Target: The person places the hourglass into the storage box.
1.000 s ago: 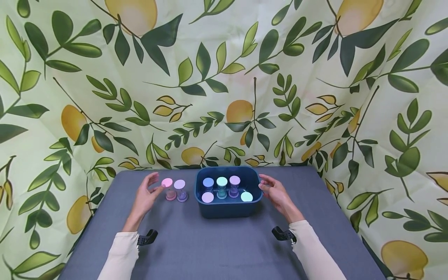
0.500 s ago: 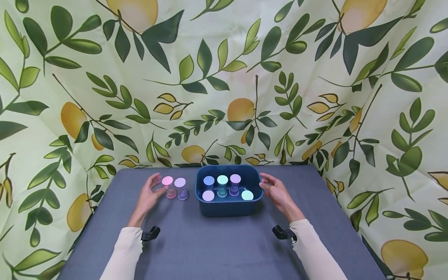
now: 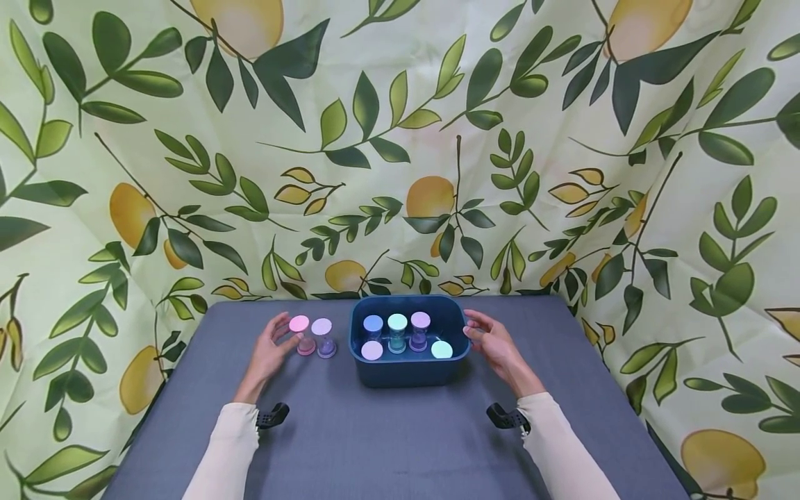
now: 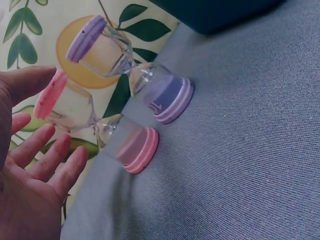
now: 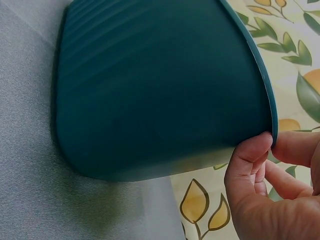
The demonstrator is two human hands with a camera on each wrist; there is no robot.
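Observation:
A pink hourglass point(image 3: 299, 324) stands upright on the table, and a purple hourglass point(image 3: 322, 328) is just to its right. My left hand point(image 3: 265, 355) reaches around the pink one from the left; in the left wrist view the thumb point(image 4: 30, 82) overlaps its pink cap and the other fingers are spread loosely. On the right, my right hand point(image 3: 498, 349) pinches the rim of a dark blue bin point(image 3: 403, 378) between thumb and finger, as the right wrist view shows. Inside the bin are a blue hourglass point(image 3: 373, 323), a teal hourglass point(image 3: 397, 323) and several others.
The bin sits on a grey cloth-covered table point(image 3: 387, 444), close to its back edge. Behind and beside the table hangs a curtain point(image 3: 375, 173) printed with lemons and leaves.
My left hand has shifted slightly right, closer around the pink hourglass. The right hand keeps its place at the bin's rim, and the hourglasses stay put.

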